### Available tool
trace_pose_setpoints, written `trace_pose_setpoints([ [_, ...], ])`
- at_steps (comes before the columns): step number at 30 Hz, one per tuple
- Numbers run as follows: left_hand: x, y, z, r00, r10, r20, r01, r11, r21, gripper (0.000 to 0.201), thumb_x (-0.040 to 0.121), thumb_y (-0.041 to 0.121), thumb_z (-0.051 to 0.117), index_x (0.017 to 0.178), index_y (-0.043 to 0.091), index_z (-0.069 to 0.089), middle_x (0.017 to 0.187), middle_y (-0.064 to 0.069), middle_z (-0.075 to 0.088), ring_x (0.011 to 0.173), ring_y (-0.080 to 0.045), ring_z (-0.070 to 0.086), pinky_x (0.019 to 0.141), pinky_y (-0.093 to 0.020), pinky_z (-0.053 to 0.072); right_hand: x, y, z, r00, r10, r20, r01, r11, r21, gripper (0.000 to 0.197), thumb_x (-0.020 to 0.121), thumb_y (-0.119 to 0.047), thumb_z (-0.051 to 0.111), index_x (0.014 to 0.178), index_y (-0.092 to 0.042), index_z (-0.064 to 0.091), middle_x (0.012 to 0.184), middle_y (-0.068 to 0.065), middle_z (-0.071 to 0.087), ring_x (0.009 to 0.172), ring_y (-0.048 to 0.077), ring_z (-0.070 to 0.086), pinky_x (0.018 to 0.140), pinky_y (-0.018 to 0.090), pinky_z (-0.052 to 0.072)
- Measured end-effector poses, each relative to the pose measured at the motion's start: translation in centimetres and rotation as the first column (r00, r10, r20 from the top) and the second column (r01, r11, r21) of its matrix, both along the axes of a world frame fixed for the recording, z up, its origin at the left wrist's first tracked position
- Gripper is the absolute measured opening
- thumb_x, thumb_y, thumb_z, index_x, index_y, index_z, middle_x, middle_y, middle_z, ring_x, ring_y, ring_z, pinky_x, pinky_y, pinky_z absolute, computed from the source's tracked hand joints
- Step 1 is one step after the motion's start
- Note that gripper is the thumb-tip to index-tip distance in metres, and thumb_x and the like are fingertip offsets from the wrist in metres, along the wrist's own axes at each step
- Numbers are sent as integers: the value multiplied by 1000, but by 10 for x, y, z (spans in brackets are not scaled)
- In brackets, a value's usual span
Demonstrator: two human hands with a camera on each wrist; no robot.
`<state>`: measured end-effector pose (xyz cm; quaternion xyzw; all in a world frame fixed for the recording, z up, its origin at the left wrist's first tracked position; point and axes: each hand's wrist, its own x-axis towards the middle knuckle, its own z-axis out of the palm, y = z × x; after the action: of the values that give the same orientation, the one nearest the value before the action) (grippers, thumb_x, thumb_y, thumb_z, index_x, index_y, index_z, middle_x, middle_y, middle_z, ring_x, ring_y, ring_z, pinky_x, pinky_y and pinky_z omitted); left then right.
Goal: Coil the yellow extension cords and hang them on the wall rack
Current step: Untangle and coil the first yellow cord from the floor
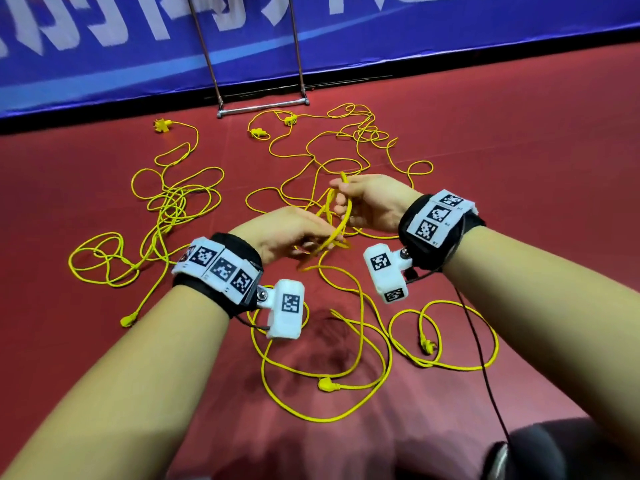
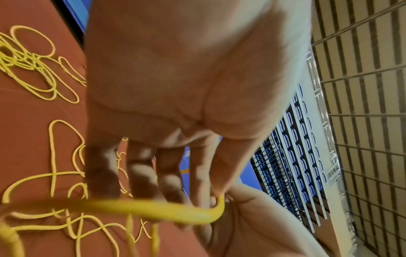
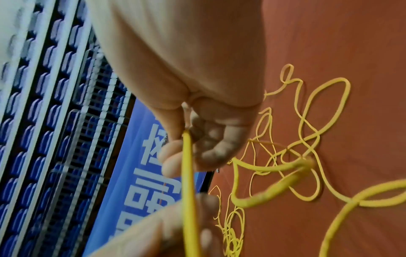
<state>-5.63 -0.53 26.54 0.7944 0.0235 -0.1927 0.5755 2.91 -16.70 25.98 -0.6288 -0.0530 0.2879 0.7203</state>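
Head view: both hands are raised above a red floor (image 1: 519, 150), close together. The left hand (image 1: 287, 233) and right hand (image 1: 374, 206) share one stretch of yellow cord (image 1: 341, 225), which runs in a short loop between them. The right hand's fingers are curled round the upper part; the left hand's fingertips grip the lower part. More yellow cords (image 1: 173, 202) lie loose and tangled on the floor, left, ahead and below the hands, with several plugs (image 1: 327, 384) among them. A metal frame (image 1: 263, 109) stands at the foot of a blue banner (image 1: 104, 57), just beyond the cords.

Left wrist view: the left hand (image 2: 186, 87) has its fingers (image 2: 140, 173) extended downward, slightly parted; thumb and forefinger pinch the yellow cord (image 2: 153, 210), which crosses below the fingertips. The right hand (image 2: 252, 222) lies just beside.

Right wrist view: the right hand (image 3: 197, 78) has thumb and curled fingers (image 3: 211, 144) closed on the yellow cord (image 3: 189, 173), which runs straight down to the left hand (image 3: 164, 231).
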Motion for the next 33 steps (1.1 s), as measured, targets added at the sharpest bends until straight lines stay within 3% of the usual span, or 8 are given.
trace_pose_setpoints([
  [6, 13, 19, -6, 890, 404, -211, -453, 834, -314, 37, 102, 43, 40, 100, 13, 62, 87, -4, 68, 78, -18, 64, 78, -36, 50, -16, 8, -8, 914, 347, 212, -317, 934, -163, 25, 98, -2, 51, 121, -7, 61, 77, 11, 61, 61, 18, 64, 57, 26, 54],
  [9, 14, 26, -7, 842, 425, -333, -536, 732, -420, 43, 100, 48, 42, 92, 10, 59, 75, -3, 69, 66, -18, 62, 69, -32, 50, -27, 15, -11, 779, 564, 273, -457, 809, -369, 23, 96, 4, 53, 113, -4, 66, 77, 12, 62, 64, 20, 62, 58, 26, 53],
  [12, 12, 24, -10, 806, 474, -355, -591, 677, -439, 33, 102, 36, 46, 86, 10, 57, 70, 1, 62, 58, -16, 60, 59, -29, 51, -32, 17, -11, 709, 651, 271, -482, 728, -488, 18, 93, 3, 59, 92, -12, 69, 78, 11, 68, 63, 15, 64, 54, 22, 50],
  [14, 12, 22, -12, 802, 503, -323, -598, 667, -444, 28, 105, 26, 42, 86, 10, 56, 62, 3, 49, 54, -14, 49, 61, -31, 49, -32, 17, -11, 689, 676, 262, -476, 695, -539, 14, 91, 1, 63, 100, -9, 70, 86, 12, 71, 66, 14, 64, 59, 24, 49],
  [18, 13, 23, -10, 826, 534, -180, -560, 740, -373, 29, 104, 17, 38, 85, 10, 58, 58, 4, 38, 39, -8, 35, 47, -22, 43, -23, 11, -19, 842, 513, 167, -386, 790, -476, 23, 92, 5, 55, 111, -2, 65, 95, 20, 71, 81, 27, 67, 77, 40, 55],
  [22, 13, 22, -8, 871, 490, -40, -478, 824, -304, 25, 102, 13, 38, 89, 12, 60, 64, 4, 39, 35, -3, 28, 43, -19, 26, -13, 1, -22, 955, 272, 116, -198, 879, -433, 22, 93, 4, 45, 109, -3, 58, 82, 14, 68, 69, 27, 67, 61, 32, 56],
  [28, 10, 10, 1, 931, 352, 98, -321, 916, -240, 21, 103, 13, 45, 103, 8, 65, 64, 5, 45, 38, -3, 25, 43, -18, 15, -12, -1, -29, 981, 188, 43, -151, 887, -436, 18, 95, -15, 60, 112, -18, 55, 75, 4, 55, 56, 20, 61, 46, 20, 44],
  [33, 4, 3, 4, 970, 191, 153, -170, 975, -141, 22, 102, 13, 47, 106, 8, 68, 64, 6, 51, 43, -6, 25, 45, -19, 16, -10, 4, -26, 973, 202, -115, -217, 965, -149, 21, 102, -16, 38, 110, -18, 58, 88, 10, 63, 63, 22, 67, 50, 21, 49],
])
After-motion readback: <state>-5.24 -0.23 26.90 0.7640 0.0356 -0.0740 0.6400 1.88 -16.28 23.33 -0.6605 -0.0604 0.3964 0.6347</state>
